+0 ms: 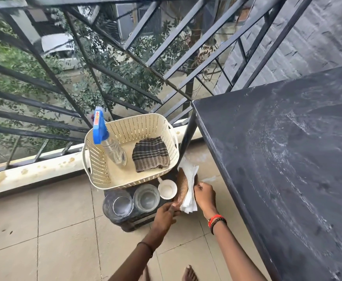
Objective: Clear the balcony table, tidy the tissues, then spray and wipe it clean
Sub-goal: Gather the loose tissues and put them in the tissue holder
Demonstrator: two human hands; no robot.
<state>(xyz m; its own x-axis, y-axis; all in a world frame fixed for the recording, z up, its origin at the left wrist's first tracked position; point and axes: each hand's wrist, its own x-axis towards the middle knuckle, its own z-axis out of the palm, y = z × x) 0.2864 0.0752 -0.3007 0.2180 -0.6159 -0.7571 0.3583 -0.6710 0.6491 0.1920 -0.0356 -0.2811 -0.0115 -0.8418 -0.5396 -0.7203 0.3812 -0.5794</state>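
Where a low dark stool stands beside the smeared black table, the left hand and right hand grip a woven holder of white tissues on it, fingers curled round its two sides. A spray bottle and checked cloth lie in the cream basket just behind.

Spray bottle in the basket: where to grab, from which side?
Grip the spray bottle at its clear neck, just under the blue trigger head, from above. It leans on the left wall of the basket with the head above the rim; its base sits inside.
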